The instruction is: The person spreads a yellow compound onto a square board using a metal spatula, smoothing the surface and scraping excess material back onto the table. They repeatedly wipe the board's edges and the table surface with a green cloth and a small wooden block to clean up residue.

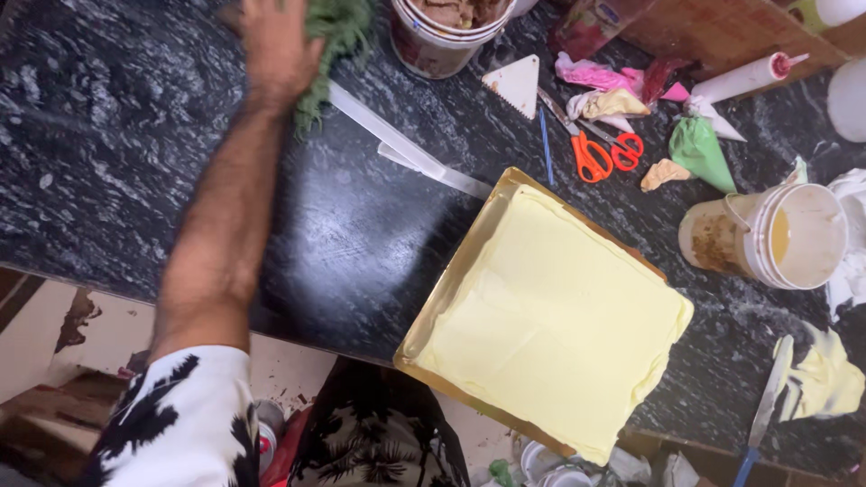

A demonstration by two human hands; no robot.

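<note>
Left hand (275, 45) at the counter's far edge, fingers clenched on green cloth (338, 36), bare dark counter (117, 153) beside the square yellow cake (550, 316).

You are looking at a warmly and fairly brightly lit scene. A soft sheen of glare sits on the dark polished tabletop (361, 225) near its middle, with a shadow falling just left of the yellow frosted cake (550, 316). Your left hand (275, 45) at the top edge is motion-blurred, while the cake and scissors (600, 153) stay reasonably sharp.
</note>
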